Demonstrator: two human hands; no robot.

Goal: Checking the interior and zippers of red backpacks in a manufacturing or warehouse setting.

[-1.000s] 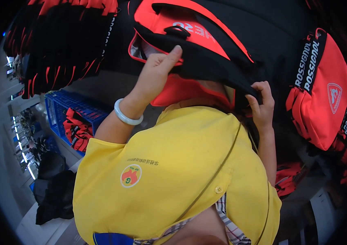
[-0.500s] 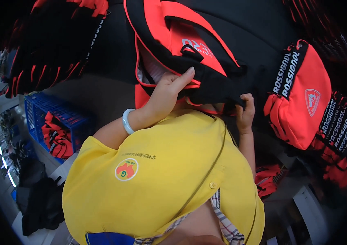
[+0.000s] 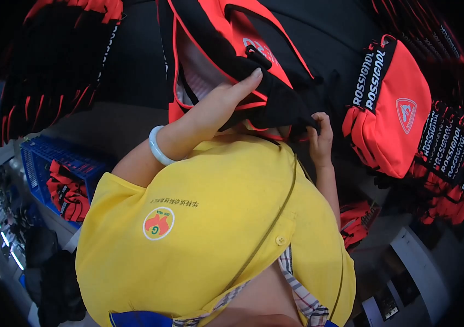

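A red and black fabric bag (image 3: 215, 46) lies across the dark work surface in front of me, its long opening gaping toward the left and showing a pale lining. My left hand (image 3: 225, 103), with a pale bangle (image 3: 158, 146) on the wrist, grips the bag's near edge. The thumb presses on the black fabric outside, while the other fingers are hidden inside the opening. At the bag's near right corner, my right hand (image 3: 322, 139) pinches the black fabric with curled fingers. A red strap with black edging (image 3: 275, 30) loops over the bag's far side.
On the right lies a red pouch with a black band (image 3: 401, 111), beside a stack of similar red and black pieces (image 3: 444, 147). A pile of black pieces with red edges (image 3: 57, 65) hangs at far left. Below it, a blue crate (image 3: 38, 163) holds red pieces.
My left hand has pushed deeper into the bag, so its fingers are hidden, and the opening gapes wider. The right hand keeps its pinch. The whole view has shifted slightly.
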